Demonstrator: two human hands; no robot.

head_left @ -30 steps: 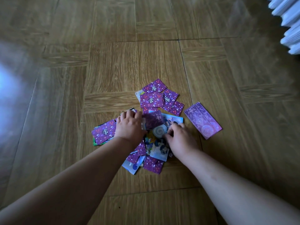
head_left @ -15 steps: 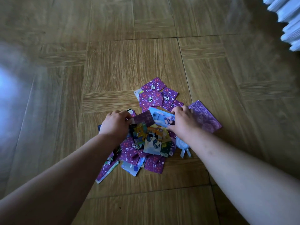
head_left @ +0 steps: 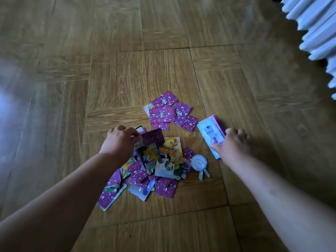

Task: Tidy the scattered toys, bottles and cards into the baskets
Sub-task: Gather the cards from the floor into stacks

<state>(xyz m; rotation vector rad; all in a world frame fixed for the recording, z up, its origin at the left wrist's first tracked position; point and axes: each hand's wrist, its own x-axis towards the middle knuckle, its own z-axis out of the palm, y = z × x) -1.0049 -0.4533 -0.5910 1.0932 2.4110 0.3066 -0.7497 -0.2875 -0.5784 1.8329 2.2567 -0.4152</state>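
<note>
On the wood-pattern floor (head_left: pixel 127 79), a loose pile of picture cards (head_left: pixel 163 164) lies between both hands. Left hand (head_left: pixel 119 141) has its fingers curled around a small stack of cards (head_left: pixel 151 140), purple back uppermost, at the pile's far edge. Right hand (head_left: pixel 235 145) pinches a long light-blue card (head_left: pixel 209 136), thumb on the near edge, fingers curled over the far side; this card lies on a purple pack (head_left: pixel 219 122). A group of purple-backed cards (head_left: pixel 161 114) lies face down beyond the pile. A lollipop-shaped toy (head_left: pixel 198 162) touches the pile's right side.
</note>
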